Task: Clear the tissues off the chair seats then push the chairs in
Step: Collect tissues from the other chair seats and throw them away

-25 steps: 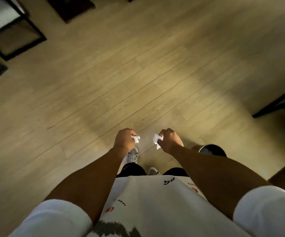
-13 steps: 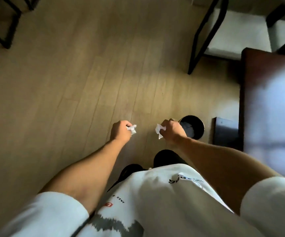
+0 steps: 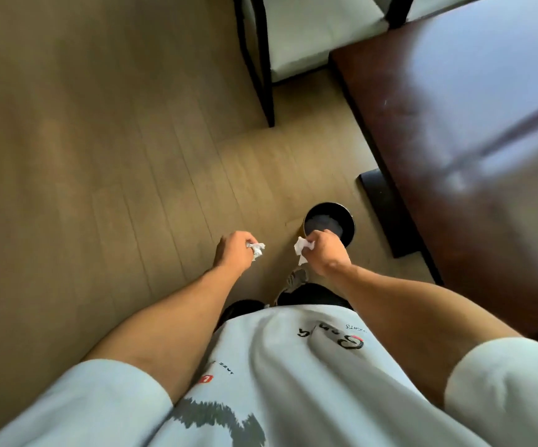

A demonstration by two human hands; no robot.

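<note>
The left hand (image 3: pixel 233 253) is curled into a loose fist around a crumpled tissue (image 3: pixel 256 248), a white wad poking out past the thumb side. The right hand (image 3: pixel 324 251) is likewise closed, pinching a second tissue (image 3: pixel 301 250) whose ragged corner hangs down below the knuckles. Both hands are held out in front of the body at about the same height, near each other but apart, with bare forearms running back to short white sleeves. The right hand sits over the near rim of a small round bin (image 3: pixel 345 221), dark inside, standing on the wooden floor (image 3: pixel 100 156); the left hand is over bare floor to the bin's left. Just right of the bin is the dark foot of a glossy brown table (image 3: pixel 455 140). Beyond, a chair (image 3: pixel 293 37) with a pale seat and black frame stands partly tucked under the table's far corner. Below the hands, a grey shoe (image 3: pixel 295 280) shows past the white shirt.
</note>
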